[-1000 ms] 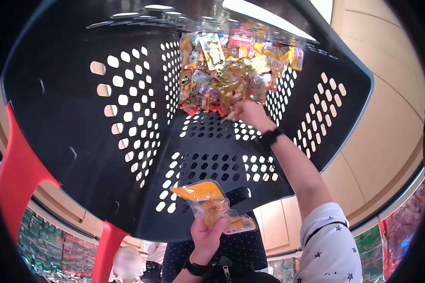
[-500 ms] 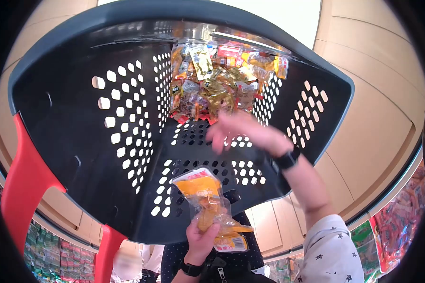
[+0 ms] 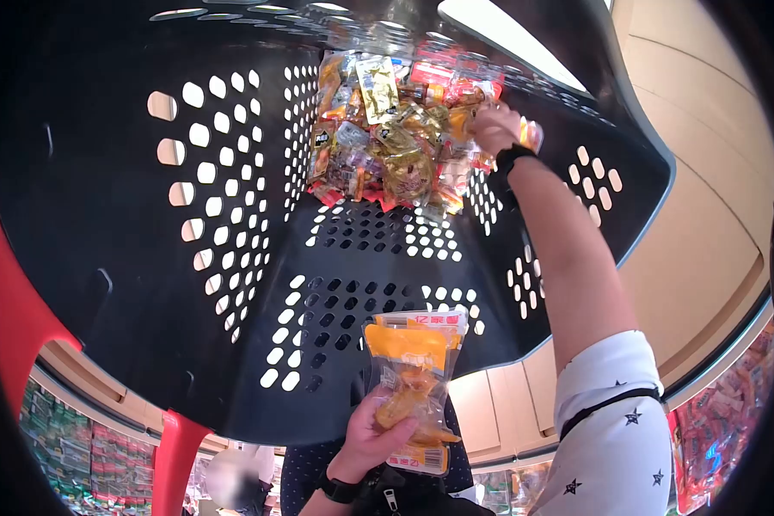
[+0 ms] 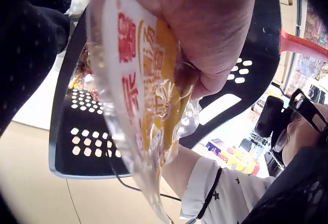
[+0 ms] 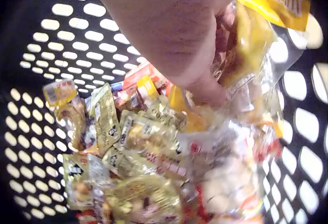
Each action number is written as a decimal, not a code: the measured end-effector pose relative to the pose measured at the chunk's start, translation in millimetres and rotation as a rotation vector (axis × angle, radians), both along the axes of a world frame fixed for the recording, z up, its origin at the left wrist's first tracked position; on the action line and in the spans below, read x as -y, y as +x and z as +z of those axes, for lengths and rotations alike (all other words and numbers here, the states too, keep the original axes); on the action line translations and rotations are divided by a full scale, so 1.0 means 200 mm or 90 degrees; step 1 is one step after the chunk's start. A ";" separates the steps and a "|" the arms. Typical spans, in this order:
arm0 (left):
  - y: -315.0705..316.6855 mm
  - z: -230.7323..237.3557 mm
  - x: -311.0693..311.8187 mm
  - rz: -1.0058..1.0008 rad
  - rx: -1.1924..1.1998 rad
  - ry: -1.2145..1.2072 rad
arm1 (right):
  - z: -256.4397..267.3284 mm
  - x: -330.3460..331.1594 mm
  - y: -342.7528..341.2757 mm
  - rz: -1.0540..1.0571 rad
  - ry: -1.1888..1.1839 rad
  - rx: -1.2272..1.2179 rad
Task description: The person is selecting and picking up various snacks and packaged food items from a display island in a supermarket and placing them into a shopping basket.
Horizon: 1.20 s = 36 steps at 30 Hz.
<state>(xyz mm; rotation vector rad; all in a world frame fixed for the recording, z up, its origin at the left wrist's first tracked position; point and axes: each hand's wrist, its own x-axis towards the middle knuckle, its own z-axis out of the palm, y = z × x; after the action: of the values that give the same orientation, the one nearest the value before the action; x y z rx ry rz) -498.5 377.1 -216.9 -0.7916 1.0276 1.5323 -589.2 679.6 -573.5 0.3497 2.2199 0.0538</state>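
Observation:
My left hand [image 3: 377, 437] grips clear and orange snack packets [image 3: 414, 365] at the basket's near edge; in the left wrist view a packet [image 4: 146, 75] with red and yellow print fills the middle. Deep in the black basket [image 3: 353, 267], my right hand [image 3: 497, 129] reaches to the right side of a heap of small packets [image 3: 404, 176]. The right wrist view has that hand [image 5: 174, 34] with its fingers curled at a yellow-topped packet [image 5: 251, 39], fingertips partly hidden. Gold and clear packets [image 5: 148, 137] lie below it.
Perforated basket walls [image 3: 224, 181] stand left and right of the heap. Red supports [image 3: 176, 456] are at the lower left. Shelves of packaged goods [image 3: 731, 421] show at the lower right, and a blurred person [image 3: 232, 477] is at the lower left.
My right hand has moved from the front of the heap, back over the basket floor, then out to its right side. The packets in my left hand have shifted right and turned more upright.

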 end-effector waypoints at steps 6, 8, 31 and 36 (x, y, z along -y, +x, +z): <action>-0.03 0.09 -0.08 -0.007 -0.006 -0.049 | 0.30 0.29 0.24 -0.275 -0.235 -0.019; -0.02 0.14 -0.10 -0.001 0.009 -0.096 | 0.40 0.35 0.32 -0.493 -0.315 -0.068; -0.19 1.21 -0.48 -0.349 -0.383 0.184 | 3.08 0.46 0.89 -1.055 -0.761 -0.652; -0.07 1.34 -0.55 -0.582 -0.410 0.335 | 3.25 0.67 1.09 -0.939 -0.413 -0.873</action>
<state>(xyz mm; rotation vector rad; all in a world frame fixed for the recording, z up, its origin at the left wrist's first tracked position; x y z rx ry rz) -511.7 486.3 51.4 0.5436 1.1247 1.1321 -371.4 544.7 76.9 1.8919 2.2481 -2.1258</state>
